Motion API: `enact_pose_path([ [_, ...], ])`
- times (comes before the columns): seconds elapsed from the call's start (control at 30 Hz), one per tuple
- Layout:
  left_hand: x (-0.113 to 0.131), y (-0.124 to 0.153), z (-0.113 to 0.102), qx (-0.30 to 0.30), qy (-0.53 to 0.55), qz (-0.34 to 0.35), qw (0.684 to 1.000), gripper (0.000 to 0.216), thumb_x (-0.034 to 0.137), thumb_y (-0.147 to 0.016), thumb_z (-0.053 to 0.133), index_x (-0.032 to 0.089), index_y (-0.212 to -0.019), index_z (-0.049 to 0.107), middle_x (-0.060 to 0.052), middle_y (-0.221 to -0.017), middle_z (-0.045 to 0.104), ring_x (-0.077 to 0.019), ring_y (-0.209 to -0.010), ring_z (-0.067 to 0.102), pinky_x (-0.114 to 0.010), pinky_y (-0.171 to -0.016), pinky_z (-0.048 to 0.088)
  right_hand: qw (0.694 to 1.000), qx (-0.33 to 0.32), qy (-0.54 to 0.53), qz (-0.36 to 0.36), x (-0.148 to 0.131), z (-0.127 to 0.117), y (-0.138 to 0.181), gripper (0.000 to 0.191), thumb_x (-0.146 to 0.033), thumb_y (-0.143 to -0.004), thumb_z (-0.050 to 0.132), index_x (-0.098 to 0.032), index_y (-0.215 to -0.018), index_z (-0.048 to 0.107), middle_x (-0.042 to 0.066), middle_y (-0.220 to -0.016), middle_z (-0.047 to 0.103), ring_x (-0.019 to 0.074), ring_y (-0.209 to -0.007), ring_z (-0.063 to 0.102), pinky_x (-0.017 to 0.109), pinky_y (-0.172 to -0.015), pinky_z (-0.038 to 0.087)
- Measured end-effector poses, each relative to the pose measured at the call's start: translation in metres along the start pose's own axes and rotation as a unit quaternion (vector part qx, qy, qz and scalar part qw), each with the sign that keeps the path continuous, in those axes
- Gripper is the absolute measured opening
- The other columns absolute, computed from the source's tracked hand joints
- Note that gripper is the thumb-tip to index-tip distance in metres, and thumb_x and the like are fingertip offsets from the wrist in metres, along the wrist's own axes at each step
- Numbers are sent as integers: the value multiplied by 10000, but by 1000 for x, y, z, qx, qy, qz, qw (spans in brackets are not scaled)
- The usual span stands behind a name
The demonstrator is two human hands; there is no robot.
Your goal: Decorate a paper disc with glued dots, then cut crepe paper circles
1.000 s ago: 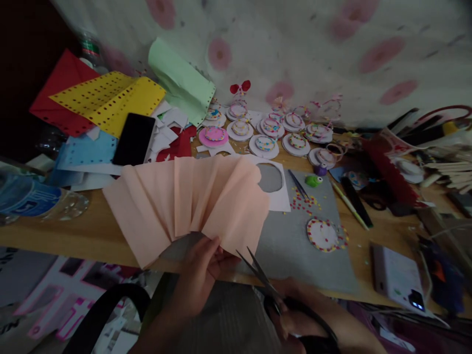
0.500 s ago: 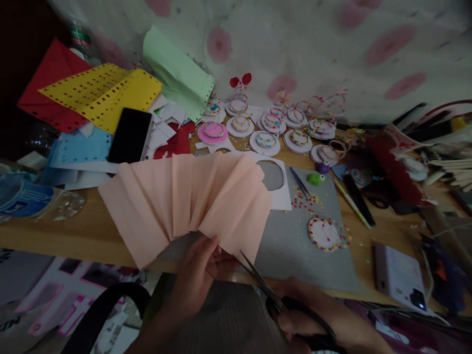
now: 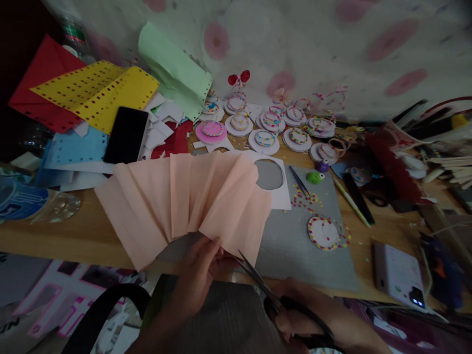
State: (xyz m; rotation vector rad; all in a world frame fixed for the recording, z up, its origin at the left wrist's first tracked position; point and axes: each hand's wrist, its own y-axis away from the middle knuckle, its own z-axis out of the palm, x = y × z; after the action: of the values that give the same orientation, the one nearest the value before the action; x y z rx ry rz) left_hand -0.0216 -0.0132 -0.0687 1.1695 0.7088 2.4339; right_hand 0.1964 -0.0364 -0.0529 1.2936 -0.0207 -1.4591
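Observation:
A pleated sheet of peach crepe paper (image 3: 147, 206) fans out over the table's front half. Its lower edge is pinched between the thumb and fingers of my left hand (image 3: 201, 268); part of those fingers is hidden beneath the paper. Black-handled scissors (image 3: 260, 282) are in my right hand (image 3: 309, 307), with fingers through the loops. The blades point up and left, their tips at the paper's lower edge, just right of my left fingers. Behind the paper's right end lies a white sheet (image 3: 282, 196) with a round hole cut out of it.
On the grey mat (image 3: 306, 265) lie tweezers (image 3: 299, 181), scattered beads and a beaded disc (image 3: 324, 232). Several beaded paper discs (image 3: 264, 141) stand behind. At left are a phone (image 3: 126, 135), coloured paper (image 3: 99, 96) and a bottle (image 3: 25, 199); a white device (image 3: 398, 273) sits right.
The view has shifted slightly. Both hands keep their grip, and the scissors stay at the paper's lower edge with almost no movement.

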Motion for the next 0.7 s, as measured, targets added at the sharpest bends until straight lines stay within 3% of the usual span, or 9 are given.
enact_pose_path([
  [0.1,-5,-1,-7,29,-67,38,997,314,432,-724,777,192,-583,631,25,-618,650,-128,-626,626,-206,-619,519,1000,5,13,9,0,2,0,482,-596,-755,661,-124,-687,587,-9,-552,524,63,-434,452,158,-400,308],
  [0.2,-8,-2,-12,39,-105,42,993,301,445,-767,734,192,-630,643,22,-643,663,-137,-630,633,-221,-640,514,999,16,32,-6,-4,6,-1,483,-604,-761,654,-129,-700,589,-14,-567,518,72,-461,471,160,-416,319],
  [0.33,-6,-1,-10,21,-82,15,996,304,442,-751,745,190,-623,633,2,-650,675,-169,-605,653,-270,-614,540,999,13,7,-42,-9,10,-4,511,-654,-752,627,-146,-733,571,-26,-604,493,69,-466,439,171,-421,350],
  [0.43,-1,2,-3,18,-39,-2,999,309,414,-694,798,182,-582,626,4,-612,662,-170,-606,661,-266,-602,556,999,9,-11,-48,-6,11,-7,467,-611,-773,642,-152,-733,564,-43,-590,465,52,-451,374,165,-411,329],
  [0.7,3,8,6,15,-7,-41,999,390,446,-593,861,162,-534,600,-4,-604,690,-159,-598,676,-262,-629,574,998,17,-20,-53,-2,10,-6,380,-533,-815,648,-161,-797,576,-58,-616,437,53,-478,387,162,-437,347],
])
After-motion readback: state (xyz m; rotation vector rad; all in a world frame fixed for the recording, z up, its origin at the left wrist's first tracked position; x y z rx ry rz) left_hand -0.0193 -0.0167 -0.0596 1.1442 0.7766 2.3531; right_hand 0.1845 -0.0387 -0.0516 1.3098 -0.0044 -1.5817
